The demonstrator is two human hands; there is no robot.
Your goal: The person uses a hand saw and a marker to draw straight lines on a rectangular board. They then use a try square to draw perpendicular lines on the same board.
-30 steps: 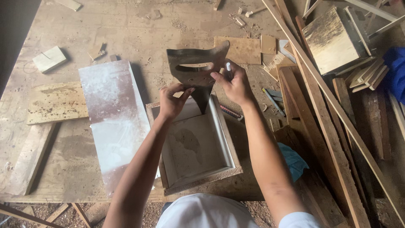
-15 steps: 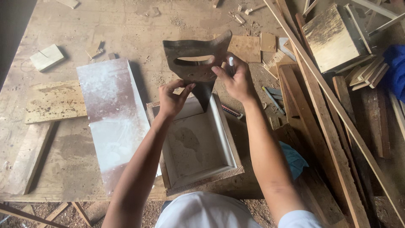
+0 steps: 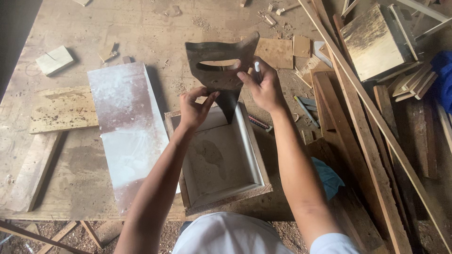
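Dark metal saw blade [image 3: 219,70] pinched by both hands' fingers [image 3: 200,101], above shallow wooden box [image 3: 221,160]

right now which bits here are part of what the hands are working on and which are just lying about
In hand: saw handle, gripped by left hand and right hand; shallow wooden box beneath.

Lying about: white-dusted board, small wood block, long timber strips, blue cloth.

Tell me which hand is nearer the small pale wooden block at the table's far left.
Left. The left hand is closer to the small pale wooden block; the right hand lies farther right, beyond the dark saw handle.
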